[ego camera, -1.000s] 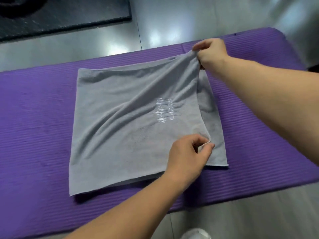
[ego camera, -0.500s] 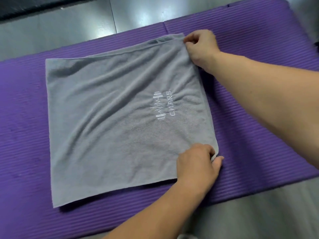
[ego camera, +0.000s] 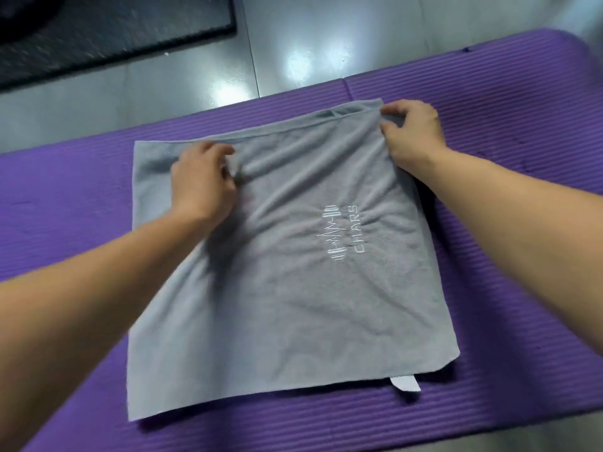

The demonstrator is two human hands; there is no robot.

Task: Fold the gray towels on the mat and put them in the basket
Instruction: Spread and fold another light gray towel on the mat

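A gray towel [ego camera: 287, 305] with white embroidered lettering lies folded in half on the purple mat [ego camera: 509, 223]. A small white label pokes out under its near right edge. My left hand [ego camera: 204, 181] pinches a bunch of cloth near the far left edge, raising a ridge in the fabric. My right hand [ego camera: 412, 132] grips the far right corner with curled fingers. No basket is in view.
Glossy gray floor tiles [ego camera: 310, 53] lie beyond the mat. A black mat [ego camera: 107, 31] sits on the floor at the far left. The purple mat's bare surface extends left and right of the towel.
My left hand let go of the near right corner and moved up to the far left part of the towel. My right hand kept its hold on the far right corner.
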